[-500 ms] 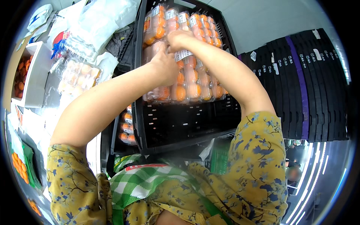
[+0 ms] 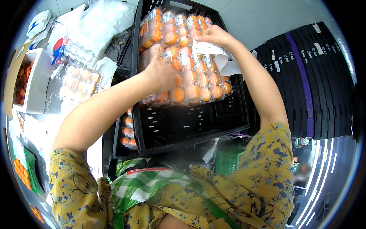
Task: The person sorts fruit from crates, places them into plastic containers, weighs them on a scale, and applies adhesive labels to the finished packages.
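Note:
A black plastic crate point(image 2: 190, 133) in front of me holds rows of clear plastic packs point(image 2: 192, 78) filled with round orange fruit, many with white labels. My left hand point(image 2: 161, 74) lies over the packs on the left side, fingers curled and pointing away from me. Whatever those fingers may grip is hidden. Over the far right of the packs, my right hand point(image 2: 216, 36) pinches a white label strip point(image 2: 225, 63), which curls down over the crate's right side.
To the left, a worktop carries a white box of orange fruit point(image 2: 22, 82), clear packs point(image 2: 79, 82) and plastic bags point(image 2: 101, 23). Folded black crates point(image 2: 305, 80) are stacked on the right. A green crate point(image 2: 228, 158) stands below the black one. Another person is blurred at lower right.
My right hand has moved right, away from my left hand, and the white strip now shows in it. My left hand has shifted slightly left. The view has moved a little.

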`<state>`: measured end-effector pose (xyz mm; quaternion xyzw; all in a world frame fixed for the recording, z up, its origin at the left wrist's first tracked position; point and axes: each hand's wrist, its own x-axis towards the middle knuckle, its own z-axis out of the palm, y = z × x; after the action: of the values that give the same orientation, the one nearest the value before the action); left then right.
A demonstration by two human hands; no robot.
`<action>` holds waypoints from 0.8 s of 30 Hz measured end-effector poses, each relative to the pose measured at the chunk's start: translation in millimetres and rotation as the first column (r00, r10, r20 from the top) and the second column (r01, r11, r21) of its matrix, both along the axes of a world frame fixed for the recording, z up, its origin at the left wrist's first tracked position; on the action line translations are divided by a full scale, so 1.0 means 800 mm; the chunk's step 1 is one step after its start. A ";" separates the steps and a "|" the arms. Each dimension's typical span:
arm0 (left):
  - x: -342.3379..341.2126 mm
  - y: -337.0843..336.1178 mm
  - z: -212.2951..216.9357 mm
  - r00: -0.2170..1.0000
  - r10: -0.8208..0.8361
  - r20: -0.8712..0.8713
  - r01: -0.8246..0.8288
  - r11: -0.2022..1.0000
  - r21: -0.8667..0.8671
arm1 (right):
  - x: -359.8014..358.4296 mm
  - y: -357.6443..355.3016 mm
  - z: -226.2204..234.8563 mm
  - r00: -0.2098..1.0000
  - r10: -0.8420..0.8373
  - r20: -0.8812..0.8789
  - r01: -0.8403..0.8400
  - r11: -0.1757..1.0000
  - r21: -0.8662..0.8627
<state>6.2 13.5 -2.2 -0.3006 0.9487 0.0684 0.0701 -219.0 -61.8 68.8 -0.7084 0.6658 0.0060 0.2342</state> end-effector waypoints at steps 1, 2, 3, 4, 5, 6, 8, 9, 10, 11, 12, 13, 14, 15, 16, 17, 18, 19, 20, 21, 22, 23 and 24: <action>-0.001 0.007 0.006 0.998 0.038 -0.044 -0.038 0.999 0.016 | 0.000 0.014 0.005 0.990 -0.070 0.123 0.069 0.998 0.014; -0.002 0.011 0.011 0.993 0.076 -0.087 -0.073 0.997 0.035 | 0.002 0.029 0.007 0.982 -0.065 0.176 0.071 0.997 -0.030; 0.000 0.013 0.017 0.949 0.229 -0.216 -0.182 0.959 0.217 | 0.011 0.053 0.018 0.972 -0.057 0.227 0.077 0.994 -0.079; 0.002 0.014 0.015 0.820 0.393 -0.416 -0.172 0.862 0.476 | 0.017 0.076 0.023 0.959 -0.050 0.280 0.088 0.988 -0.125; 0.005 0.017 0.012 0.625 0.577 -0.526 -0.080 0.717 0.693 | 0.021 0.095 0.022 0.944 -0.048 0.325 0.096 0.986 -0.133; 0.008 0.018 0.011 0.390 0.751 -0.533 0.084 0.548 0.832 | 0.026 0.110 0.022 0.929 -0.044 0.367 0.104 0.984 -0.145; 0.004 0.033 0.015 0.258 0.823 -0.505 0.268 0.442 0.856 | 0.044 0.139 0.024 0.892 -0.001 0.452 0.074 0.987 -0.144; 0.004 0.035 0.015 0.307 0.804 -0.509 0.329 0.412 0.850 | 0.043 0.146 0.018 0.883 0.084 0.461 0.015 0.978 -0.206; 0.004 0.036 0.015 0.354 0.782 -0.513 0.386 0.378 0.842 | 0.046 0.152 0.015 0.869 0.169 0.465 -0.043 0.962 -0.269; 0.004 0.040 0.017 0.355 0.804 -0.476 0.359 0.354 0.864 | 0.045 0.156 0.022 0.918 0.185 0.351 -0.109 0.968 -0.225; 0.003 0.042 0.015 0.372 0.781 -0.501 0.323 0.398 0.859 | 0.046 0.157 0.026 0.921 0.178 0.347 -0.108 0.971 -0.212; 0.002 0.044 0.013 0.389 0.757 -0.525 0.286 0.442 0.850 | 0.050 0.158 0.027 0.923 0.172 0.344 -0.108 0.974 -0.198; 0.002 0.045 0.012 0.407 0.732 -0.546 0.249 0.487 0.837 | 0.054 0.159 0.025 0.925 0.168 0.341 -0.109 0.977 -0.185; 0.002 0.047 0.012 0.405 0.733 -0.547 0.243 0.490 0.837 | 0.057 0.159 0.013 0.811 0.131 0.570 -0.045 0.986 -0.163; 0.003 0.049 0.013 0.402 0.734 -0.547 0.235 0.494 0.837 | 0.057 0.159 0.013 0.826 0.138 0.546 -0.064 0.986 -0.152; 0.004 0.050 0.013 0.399 0.736 -0.547 0.227 0.498 0.837 | 0.058 0.158 0.015 0.841 0.146 0.522 -0.084 0.987 -0.140; 0.005 0.050 0.014 0.412 0.725 -0.552 0.210 0.514 0.832 | 0.059 0.158 0.017 0.856 0.151 0.494 -0.102 0.987 -0.127; 0.007 0.051 0.016 0.424 0.714 -0.556 0.193 0.529 0.826 | 0.058 0.158 0.015 0.863 0.189 0.469 -0.123 0.978 -0.168; 0.008 0.050 0.017 0.437 0.704 -0.561 0.176 0.544 0.820 | 0.057 0.157 0.013 0.868 0.225 0.442 -0.144 0.967 -0.209; 0.010 0.050 0.017 0.454 0.660 -0.599 0.100 0.630 0.770 | 0.057 0.156 0.012 0.872 0.262 0.415 -0.168 0.954 -0.249; 0.011 0.050 0.017 0.475 0.613 -0.632 0.024 0.708 0.705 | 0.058 0.156 0.012 0.895 0.253 0.368 -0.162 0.952 -0.261; 0.012 0.050 0.017 0.500 0.563 -0.657 -0.049 0.776 0.628 | 0.060 0.157 0.014 0.916 0.243 0.320 -0.157 0.949 -0.272; 0.012 0.051 0.017 0.457 0.568 -0.684 -0.053 0.785 0.617 | 0.062 0.157 0.014 0.933 0.234 0.273 -0.154 0.946 -0.284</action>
<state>15.8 54.0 11.1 -0.3739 0.7277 0.4667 -0.3359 -169.7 63.8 80.2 -0.7879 0.5433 -0.1661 0.2375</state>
